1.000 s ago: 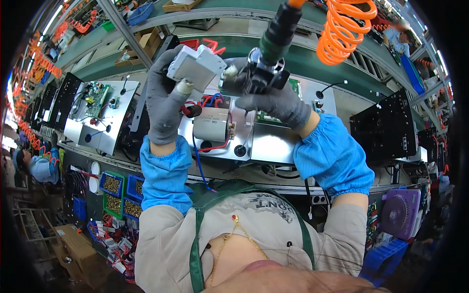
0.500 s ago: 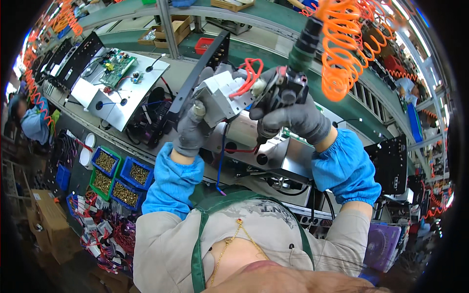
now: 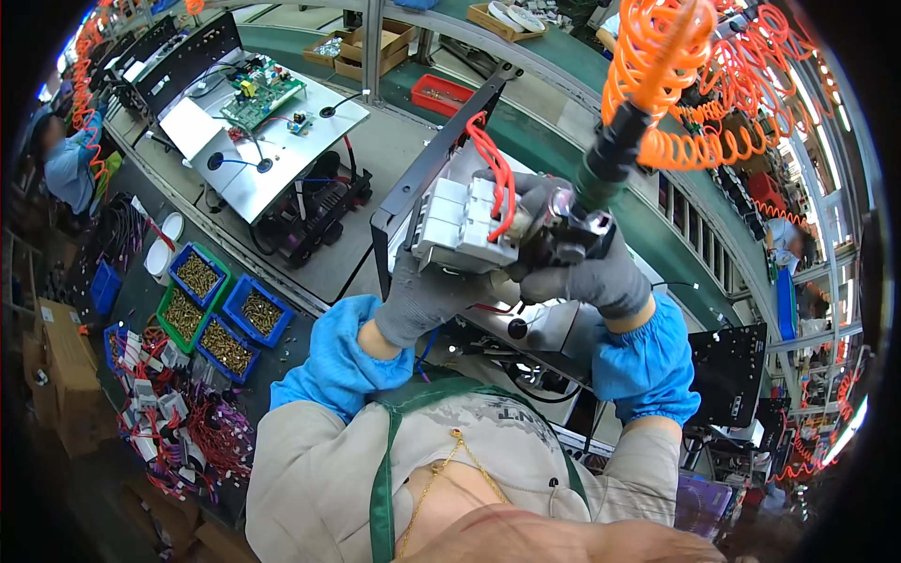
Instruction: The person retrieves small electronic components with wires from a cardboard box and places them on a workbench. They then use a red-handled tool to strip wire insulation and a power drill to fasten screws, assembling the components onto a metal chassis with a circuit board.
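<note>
My left hand [image 3: 427, 296], in a grey glove, is closed round a light grey circuit breaker block [image 3: 455, 225] from below. Red wires [image 3: 493, 178] loop up from its top. In my gloved right hand [image 3: 605, 281] is an air screwdriver [image 3: 605, 164] with a dark green and black body, hanging from an orange coiled hose [image 3: 662, 56]. The tool's lower end is close to the block's right side; my fingers hide whether they touch. Behind the block rises a black metal panel [image 3: 422, 174]. Below my hands lies a silver metal chassis [image 3: 554, 328].
To the left, a silver plate [image 3: 314, 131] carries a green circuit board [image 3: 263, 98]. Blue bins [image 3: 258, 314] and a green tray hold brass-coloured screws, with a heap of wired parts [image 3: 174, 422] nearer me. A red bin [image 3: 441, 94] sits farther back.
The breaker block has turned, and its red wires now stand upright. My left hand has moved lower beneath it, with the screwdriver close by. The whole view has shifted somewhat.
</note>
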`<state>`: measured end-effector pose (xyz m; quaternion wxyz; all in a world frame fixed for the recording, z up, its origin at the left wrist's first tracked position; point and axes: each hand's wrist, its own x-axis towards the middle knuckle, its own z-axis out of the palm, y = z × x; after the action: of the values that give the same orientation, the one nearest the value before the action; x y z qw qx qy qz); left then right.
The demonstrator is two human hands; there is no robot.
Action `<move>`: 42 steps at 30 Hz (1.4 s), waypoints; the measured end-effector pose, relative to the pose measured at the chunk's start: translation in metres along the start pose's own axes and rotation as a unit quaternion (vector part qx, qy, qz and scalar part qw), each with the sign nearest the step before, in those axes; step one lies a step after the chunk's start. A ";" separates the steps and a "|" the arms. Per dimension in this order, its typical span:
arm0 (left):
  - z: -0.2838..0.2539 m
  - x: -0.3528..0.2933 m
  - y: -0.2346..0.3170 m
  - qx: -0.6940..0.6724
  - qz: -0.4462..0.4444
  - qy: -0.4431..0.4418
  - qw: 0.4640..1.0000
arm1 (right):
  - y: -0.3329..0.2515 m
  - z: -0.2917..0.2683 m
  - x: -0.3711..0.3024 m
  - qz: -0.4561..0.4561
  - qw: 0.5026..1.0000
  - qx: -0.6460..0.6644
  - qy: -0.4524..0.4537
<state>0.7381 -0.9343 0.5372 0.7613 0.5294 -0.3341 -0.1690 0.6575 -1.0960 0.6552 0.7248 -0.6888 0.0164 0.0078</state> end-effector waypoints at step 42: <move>0.004 0.001 -0.048 0.028 -0.078 0.147 0.986 | 0.024 -0.049 0.002 -0.086 0.989 -0.055 0.109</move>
<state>0.7406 -0.9562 0.4939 0.7715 0.5942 -0.1805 -0.1384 0.6577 -1.1437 0.6292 0.6778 -0.7230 0.0353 -0.1287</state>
